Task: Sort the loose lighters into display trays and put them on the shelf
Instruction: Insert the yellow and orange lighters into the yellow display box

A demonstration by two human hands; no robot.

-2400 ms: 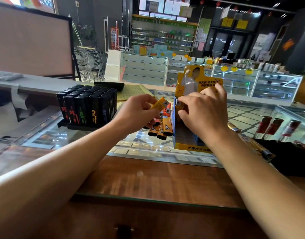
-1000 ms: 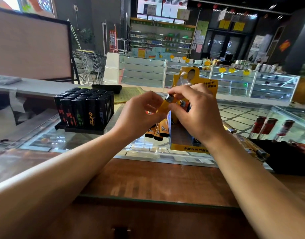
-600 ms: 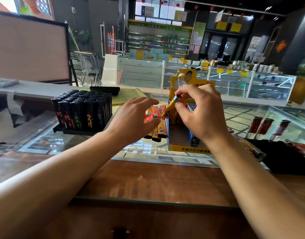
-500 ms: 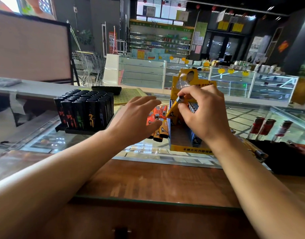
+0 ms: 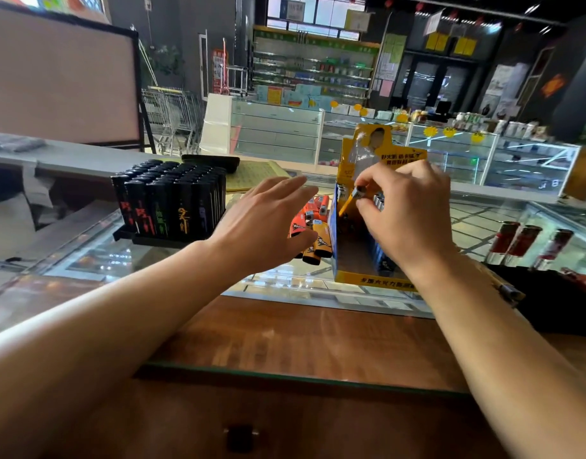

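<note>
- Your right hand [image 5: 407, 220] pinches a yellow lighter [image 5: 349, 202], tilted, its lower end inside the display tray [image 5: 371, 279] at the left wall.
- Your left hand [image 5: 265, 226] has its grip spread, fingers straight, over the loose lighters [image 5: 315, 240] on the glass surface [image 5: 96, 256].
- The loose lighters lie just beside the tray's left edge.
- The black lighter rack [image 5: 169, 203] stands to the left, apart from your left hand.

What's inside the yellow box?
The yellow box holds a row of lighters along its right side, and the right hand is lowering an orange lighter in. That hand covers the rest.
</note>
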